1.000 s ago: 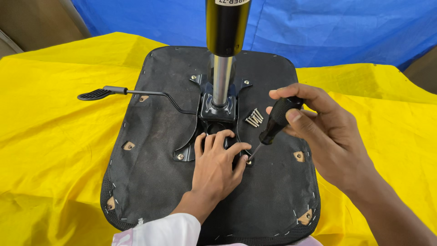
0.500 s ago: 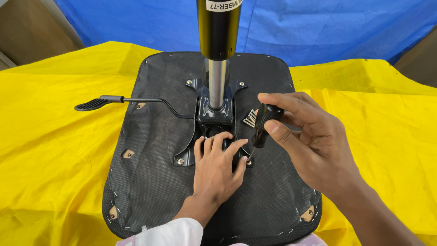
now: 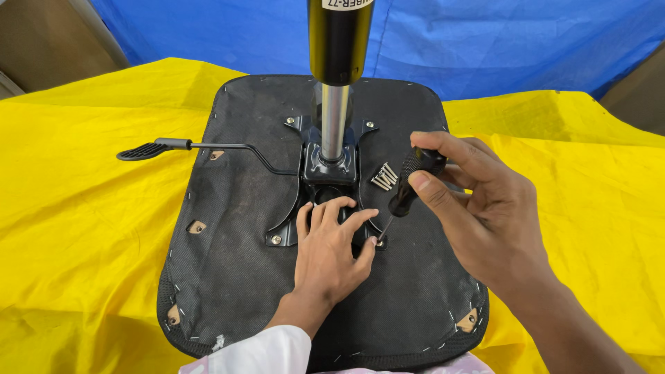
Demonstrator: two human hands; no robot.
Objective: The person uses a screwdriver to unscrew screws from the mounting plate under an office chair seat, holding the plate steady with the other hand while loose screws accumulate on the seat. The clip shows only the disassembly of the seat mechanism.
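Observation:
An upturned black chair seat [image 3: 235, 228] lies on a yellow cloth [image 3: 76, 194]. A black metal mechanism plate [image 3: 331, 170] is bolted at its middle, and a chrome and black gas cylinder [image 3: 337, 76] rises from it. My left hand [image 3: 331, 253] lies flat on the plate's near edge, fingers spread. My right hand [image 3: 485, 208] grips a black-handled screwdriver [image 3: 409, 187]; its tip sits on a screw at the plate's near right corner, next to my left fingertips. Several loose silver screws [image 3: 383, 177] lie on the seat right of the cylinder.
A black lever with a paddle handle [image 3: 149, 149] sticks out left from the mechanism. A blue tarp [image 3: 485, 41] hangs behind the table. Brown surfaces show at the far left and right corners. A white sleeve covers my left forearm [image 3: 256, 350].
My right hand has shifted its grip on the screwdriver and tilted it slightly. My left hand has stayed on the plate. The view has drifted a little.

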